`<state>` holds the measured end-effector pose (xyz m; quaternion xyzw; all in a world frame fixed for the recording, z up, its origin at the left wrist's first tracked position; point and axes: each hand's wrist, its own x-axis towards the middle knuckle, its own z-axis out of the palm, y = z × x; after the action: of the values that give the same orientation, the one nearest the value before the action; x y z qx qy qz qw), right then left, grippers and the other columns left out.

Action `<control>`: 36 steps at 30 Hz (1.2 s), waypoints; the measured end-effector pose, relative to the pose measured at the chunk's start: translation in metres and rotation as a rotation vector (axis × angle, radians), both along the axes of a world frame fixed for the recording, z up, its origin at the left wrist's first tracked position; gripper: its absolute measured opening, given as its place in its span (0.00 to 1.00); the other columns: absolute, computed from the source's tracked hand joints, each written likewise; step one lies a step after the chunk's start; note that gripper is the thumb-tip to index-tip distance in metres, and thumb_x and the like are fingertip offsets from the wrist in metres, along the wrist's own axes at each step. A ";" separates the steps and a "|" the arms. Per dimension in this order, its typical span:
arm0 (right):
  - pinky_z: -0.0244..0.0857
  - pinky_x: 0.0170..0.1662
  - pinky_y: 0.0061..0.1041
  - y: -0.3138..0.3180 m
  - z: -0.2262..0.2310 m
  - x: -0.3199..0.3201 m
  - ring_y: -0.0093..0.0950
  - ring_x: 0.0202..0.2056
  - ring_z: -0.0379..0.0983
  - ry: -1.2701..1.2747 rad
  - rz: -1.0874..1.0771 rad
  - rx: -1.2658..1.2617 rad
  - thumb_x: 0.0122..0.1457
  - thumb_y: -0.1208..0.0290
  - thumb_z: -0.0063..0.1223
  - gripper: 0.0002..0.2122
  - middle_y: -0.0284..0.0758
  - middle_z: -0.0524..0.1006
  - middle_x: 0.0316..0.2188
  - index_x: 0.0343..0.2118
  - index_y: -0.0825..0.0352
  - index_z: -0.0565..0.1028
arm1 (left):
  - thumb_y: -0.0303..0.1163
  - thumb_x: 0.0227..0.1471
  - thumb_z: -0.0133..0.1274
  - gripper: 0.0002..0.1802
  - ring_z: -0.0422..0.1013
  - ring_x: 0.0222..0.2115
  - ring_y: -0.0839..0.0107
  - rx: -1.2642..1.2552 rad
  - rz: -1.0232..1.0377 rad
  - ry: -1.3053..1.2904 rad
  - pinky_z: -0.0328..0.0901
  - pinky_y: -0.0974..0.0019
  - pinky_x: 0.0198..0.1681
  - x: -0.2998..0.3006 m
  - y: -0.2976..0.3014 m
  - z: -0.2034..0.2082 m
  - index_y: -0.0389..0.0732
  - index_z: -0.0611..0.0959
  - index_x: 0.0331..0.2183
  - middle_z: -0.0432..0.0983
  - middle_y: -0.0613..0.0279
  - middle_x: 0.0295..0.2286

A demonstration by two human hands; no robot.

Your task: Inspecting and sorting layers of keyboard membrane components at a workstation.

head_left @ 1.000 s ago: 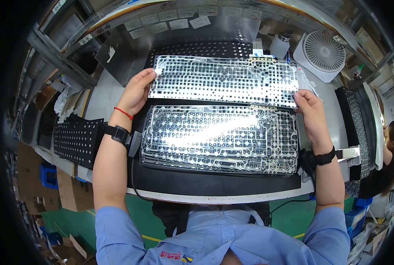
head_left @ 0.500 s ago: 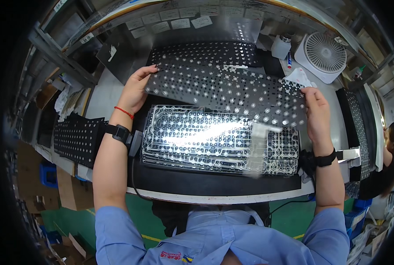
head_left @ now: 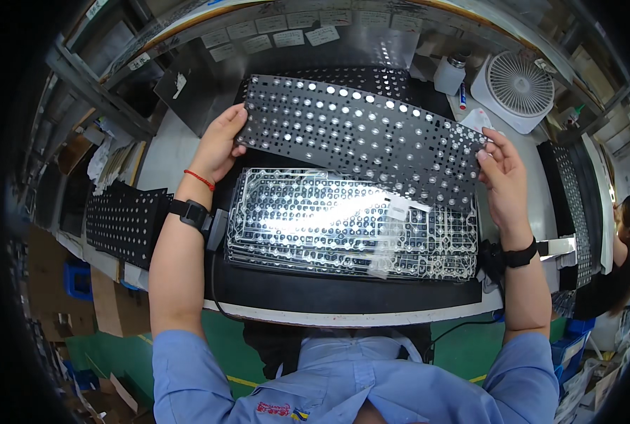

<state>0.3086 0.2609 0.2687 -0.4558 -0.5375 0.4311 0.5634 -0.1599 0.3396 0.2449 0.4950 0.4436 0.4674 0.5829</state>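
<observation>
My left hand grips the left end of a black perforated sheet. My right hand pinches the other end, its thumb on the near face. The thin sheet, dotted with round and small square holes, is held up and tilted, its left end higher than its right. Below it lie clear printed keyboard membranes, with bright glare across them; the sheet's right part overlaps their far edge in view. Another dark dotted sheet lies behind, mostly hidden by the held one.
To my left sits a stack of black dotted sheets; similar sheets lie at the right. A white fan, a bottle and a blue marker stand at the back right. A person is at far right.
The black sheet's left end has risen and its face has turned more toward me. My right fingers have shifted, the thumb now lower on the sheet. The glare patch on the membranes has moved left.
</observation>
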 end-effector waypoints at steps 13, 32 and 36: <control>0.60 0.36 0.14 0.001 -0.006 -0.001 0.13 0.32 0.67 -0.289 0.127 -0.224 0.60 0.69 0.53 0.10 0.27 0.75 0.31 0.42 0.67 0.76 | 0.34 0.63 0.42 0.22 0.72 0.46 0.61 -0.007 0.303 -0.217 0.70 0.71 0.47 -0.008 0.009 -0.008 0.29 0.66 0.53 0.69 0.43 0.50; 0.57 0.26 0.11 -0.001 -0.009 -0.001 0.09 0.25 0.64 -0.257 0.095 -0.059 0.60 0.70 0.54 0.07 0.23 0.74 0.27 0.37 0.68 0.76 | 0.41 0.63 0.43 0.30 0.68 0.50 0.64 -0.078 -0.035 -0.149 0.65 0.65 0.53 0.002 0.002 0.002 0.32 0.60 0.59 0.64 0.50 0.55; 0.61 0.29 0.12 -0.004 0.000 -0.005 0.10 0.29 0.68 -0.130 0.020 -0.108 0.61 0.71 0.53 0.07 0.26 0.76 0.30 0.37 0.69 0.76 | 0.38 0.61 0.46 0.26 0.71 0.45 0.71 -0.026 -0.220 -0.127 0.67 0.69 0.49 0.013 -0.012 0.011 0.32 0.66 0.55 0.73 0.53 0.48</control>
<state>0.3031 0.2568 0.2683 -0.5070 -0.5537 0.4345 0.4976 -0.1470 0.3278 0.2555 0.5026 0.3548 0.4253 0.6638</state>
